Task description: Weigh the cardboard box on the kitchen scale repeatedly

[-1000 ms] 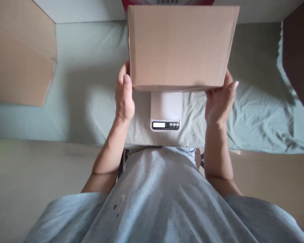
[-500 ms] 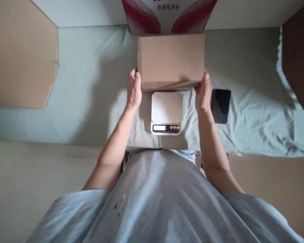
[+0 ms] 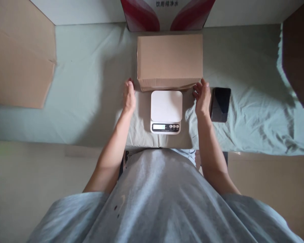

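A closed, plain brown cardboard box (image 3: 169, 61) lay on the pale green cloth (image 3: 91, 84) just beyond the scale (image 3: 166, 111); its contents could not be seen. The scale was a white square slab with rounded corners. The left hand (image 3: 129, 97), left of the scale, rested open, fingers together, beside the box's near corner. The right hand (image 3: 202, 98), right of the scale, was loosely spread, holding nothing. A glossy black phone (image 3: 220, 104) lay farther right.
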Demonstrator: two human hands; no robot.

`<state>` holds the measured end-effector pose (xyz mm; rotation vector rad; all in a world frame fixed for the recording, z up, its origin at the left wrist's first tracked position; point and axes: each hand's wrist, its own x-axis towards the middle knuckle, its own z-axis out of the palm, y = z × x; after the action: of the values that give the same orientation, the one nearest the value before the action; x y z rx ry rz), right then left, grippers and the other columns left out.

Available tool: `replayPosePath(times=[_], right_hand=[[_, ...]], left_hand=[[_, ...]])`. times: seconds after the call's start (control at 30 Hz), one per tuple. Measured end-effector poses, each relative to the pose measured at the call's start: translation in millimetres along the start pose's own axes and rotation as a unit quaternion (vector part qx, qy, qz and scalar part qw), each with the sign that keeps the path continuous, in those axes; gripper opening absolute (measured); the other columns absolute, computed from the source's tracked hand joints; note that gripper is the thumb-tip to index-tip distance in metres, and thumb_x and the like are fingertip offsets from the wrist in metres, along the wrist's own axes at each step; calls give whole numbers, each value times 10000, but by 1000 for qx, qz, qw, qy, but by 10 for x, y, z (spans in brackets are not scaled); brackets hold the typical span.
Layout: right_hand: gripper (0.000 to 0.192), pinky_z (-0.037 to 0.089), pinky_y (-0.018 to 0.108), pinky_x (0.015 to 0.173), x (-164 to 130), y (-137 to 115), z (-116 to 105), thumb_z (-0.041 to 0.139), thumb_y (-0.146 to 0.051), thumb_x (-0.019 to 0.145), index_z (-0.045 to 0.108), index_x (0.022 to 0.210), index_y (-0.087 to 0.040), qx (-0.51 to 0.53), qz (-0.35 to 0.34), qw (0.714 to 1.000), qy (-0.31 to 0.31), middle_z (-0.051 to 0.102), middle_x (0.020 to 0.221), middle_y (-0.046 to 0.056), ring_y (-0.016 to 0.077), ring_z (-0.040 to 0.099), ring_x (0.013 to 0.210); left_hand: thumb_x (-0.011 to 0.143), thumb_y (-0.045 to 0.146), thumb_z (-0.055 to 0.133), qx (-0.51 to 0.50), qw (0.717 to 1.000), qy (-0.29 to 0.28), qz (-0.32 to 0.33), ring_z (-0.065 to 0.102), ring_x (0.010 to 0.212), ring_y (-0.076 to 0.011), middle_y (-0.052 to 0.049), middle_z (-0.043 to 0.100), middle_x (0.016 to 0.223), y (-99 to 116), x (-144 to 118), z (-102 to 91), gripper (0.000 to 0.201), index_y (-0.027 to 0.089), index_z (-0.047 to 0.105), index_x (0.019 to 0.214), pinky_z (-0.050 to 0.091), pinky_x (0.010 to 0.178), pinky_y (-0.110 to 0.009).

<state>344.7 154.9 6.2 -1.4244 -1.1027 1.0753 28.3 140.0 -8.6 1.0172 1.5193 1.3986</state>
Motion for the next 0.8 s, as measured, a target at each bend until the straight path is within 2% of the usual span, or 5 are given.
replayPosePath(times=[0.1, 0.3, 0.47, 0.6, 0.8], right_hand=[[734, 426, 514, 1114, -13, 28, 14, 312, -749, 819, 454, 1372, -289, 13, 3, 1000, 20, 539, 1413, 88, 239, 550, 1305], [775, 424, 522, 1111, -2, 23, 34, 385, -752, 766, 472, 1327, -225, 30, 9, 999, 35, 558, 1375, 112, 242, 579, 1266], [774, 438, 519, 1088, 27, -17, -4, 349, -770, 792, 451, 1362, -258, 2, 8, 1000, 17, 537, 1406, 104, 264, 549, 1284], [720, 446, 534, 1069, 70, -140, 32, 280, -753, 835, 432, 1387, -316, -10, -25, 1000, -4, 546, 1389, 51, 281, 527, 1321], [598, 512, 475, 1016, 56, -485, 222, 418, -767, 782, 578, 1222, -396, 50, -46, 997, -42, 638, 1268, -6, 268, 570, 1259]], left_hand=[[891, 671, 348, 11, 998, 26, -55, 446, 1396, -244, -120, 442, 1498, 43, -29, 12, 623, 242, 489, 1320, 371, 1155, -454], [858, 673, 428, -1, 998, 25, -57, 472, 1374, -238, -118, 499, 1455, 80, -29, 1, 569, 275, 541, 1249, 377, 1150, -464], [824, 726, 431, -2, 998, 20, -54, 457, 1385, -269, -129, 481, 1466, 104, -29, -14, 663, 252, 525, 1277, 365, 1149, -498], [839, 747, 359, 15, 999, 0, -32, 433, 1397, -282, -129, 466, 1473, 242, -61, 32, 720, 233, 492, 1325, 374, 1131, -526], [809, 801, 304, 40, 997, -57, 45, 430, 1399, -288, -94, 544, 1373, 465, 2, 205, 734, 268, 539, 1255, 403, 1127, -468]])
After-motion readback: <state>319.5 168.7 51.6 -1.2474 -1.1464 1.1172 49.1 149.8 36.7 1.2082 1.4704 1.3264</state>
